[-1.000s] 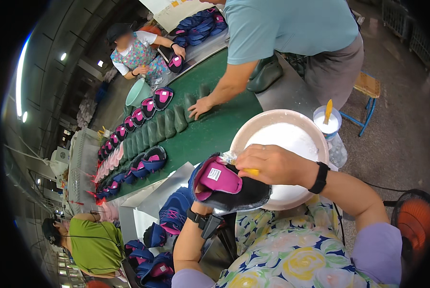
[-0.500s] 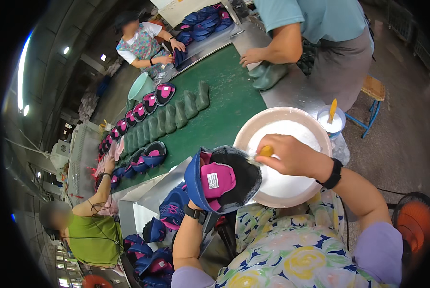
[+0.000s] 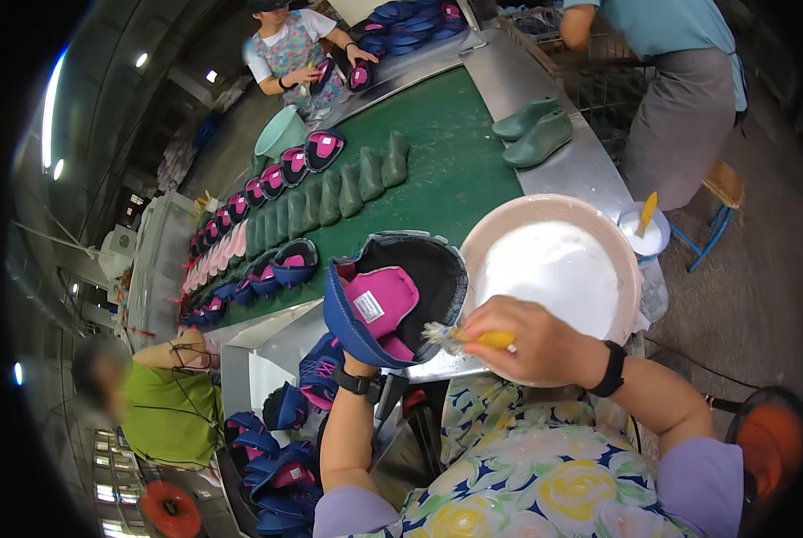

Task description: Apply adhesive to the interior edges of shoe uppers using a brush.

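A navy blue shoe upper (image 3: 347, 318) with a pink tongue and a dark lining is tilted open in front of me. My left hand (image 3: 358, 366) grips it from below, the fingers mostly hidden beneath it. Closed around the yellow handle of a brush (image 3: 496, 340) is my right hand (image 3: 538, 339). The whitish bristles are at the lower right rim of the upper, apparently touching its inner edge. Just beyond my right hand stands a pale pink basin (image 3: 630, 285) holding white liquid (image 3: 549, 269).
Rows of shoe uppers (image 3: 295, 260) and green shoe lasts (image 3: 329, 199) lie on the green belt (image 3: 451, 117). Two larger lasts (image 3: 540, 142) rest on the metal edge. A small tub (image 3: 648, 240) stands right of the basin; a metal bin (image 3: 240, 372) of uppers sits left. Three co-workers are nearby.
My right hand has brought the brush lower, from the upper's right edge to its lower rim. The upper has shifted slightly left and turned. At the far right, a co-worker has let go of the two lasts.
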`<state>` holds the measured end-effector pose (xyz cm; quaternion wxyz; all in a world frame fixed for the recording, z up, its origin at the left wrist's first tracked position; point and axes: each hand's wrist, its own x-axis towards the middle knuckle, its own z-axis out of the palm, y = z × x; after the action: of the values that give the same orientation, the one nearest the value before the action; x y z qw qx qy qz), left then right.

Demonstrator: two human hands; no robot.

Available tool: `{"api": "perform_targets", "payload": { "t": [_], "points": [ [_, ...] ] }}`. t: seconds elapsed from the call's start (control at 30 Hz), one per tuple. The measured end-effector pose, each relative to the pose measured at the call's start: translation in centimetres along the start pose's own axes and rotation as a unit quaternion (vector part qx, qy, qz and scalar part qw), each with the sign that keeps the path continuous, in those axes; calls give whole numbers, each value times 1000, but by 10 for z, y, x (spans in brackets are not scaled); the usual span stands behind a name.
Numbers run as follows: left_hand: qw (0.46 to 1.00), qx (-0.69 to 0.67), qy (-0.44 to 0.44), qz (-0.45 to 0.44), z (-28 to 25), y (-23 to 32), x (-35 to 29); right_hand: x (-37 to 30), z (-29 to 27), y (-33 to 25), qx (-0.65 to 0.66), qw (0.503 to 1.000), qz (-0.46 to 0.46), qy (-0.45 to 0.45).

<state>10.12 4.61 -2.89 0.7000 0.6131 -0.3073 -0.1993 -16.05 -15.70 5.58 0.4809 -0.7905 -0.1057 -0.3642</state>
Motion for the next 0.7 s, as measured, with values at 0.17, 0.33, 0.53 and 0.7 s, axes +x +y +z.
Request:
{"api": "perform_targets", "payload": {
  "t": [0.17, 0.33, 0.53, 0.7],
  "points": [
    [998, 7, 64, 8, -27, -27, 20, 5, -38, 29, -76, 993, 60, 70],
    [991, -22, 118, -49, -82, -42, 68, 4, -72, 27, -139, 974, 141, 112],
    [971, -84, 152, -167, -156, -77, 136, -15, -70, 37, -22, 953, 263, 145],
    [879, 298, 275, -251, -212, -95, 162, -18, -63, 49, -12, 919, 378, 114]
  ]
}}
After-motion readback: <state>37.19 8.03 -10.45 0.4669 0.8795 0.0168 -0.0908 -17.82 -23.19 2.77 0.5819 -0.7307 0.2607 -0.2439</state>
